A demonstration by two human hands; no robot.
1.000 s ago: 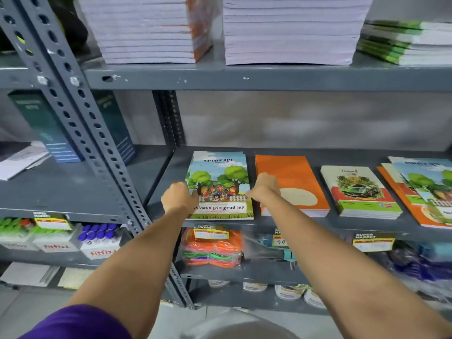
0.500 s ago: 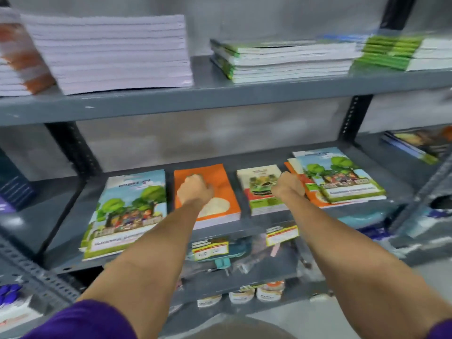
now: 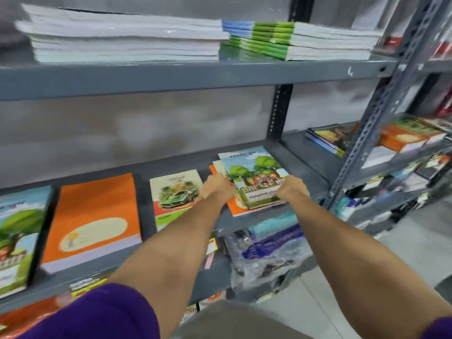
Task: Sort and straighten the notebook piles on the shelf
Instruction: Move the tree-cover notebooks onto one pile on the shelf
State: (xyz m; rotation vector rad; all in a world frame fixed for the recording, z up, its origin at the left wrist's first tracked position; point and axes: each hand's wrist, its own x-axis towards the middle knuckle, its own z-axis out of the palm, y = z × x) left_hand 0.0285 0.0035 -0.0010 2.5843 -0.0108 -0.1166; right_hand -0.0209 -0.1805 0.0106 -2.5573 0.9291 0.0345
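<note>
While your left hand [image 3: 216, 188] and right hand [image 3: 292, 189] press on either side of the tree notebook [image 3: 254, 178], the fingers curl out of sight, so their spread cannot be told. It tops a crooked pile [image 3: 234, 206] at the right of the shelf [image 3: 303, 172]. Three more piles lie leftward: car [image 3: 175, 192], orange [image 3: 95, 216], tree [image 3: 17, 231].

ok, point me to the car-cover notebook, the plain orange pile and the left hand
car-cover notebook [image 3: 176, 189], head view, cover's middle.
plain orange pile [image 3: 94, 211], head view, top cover.
left hand [image 3: 216, 188], head view, back of hand.
</note>
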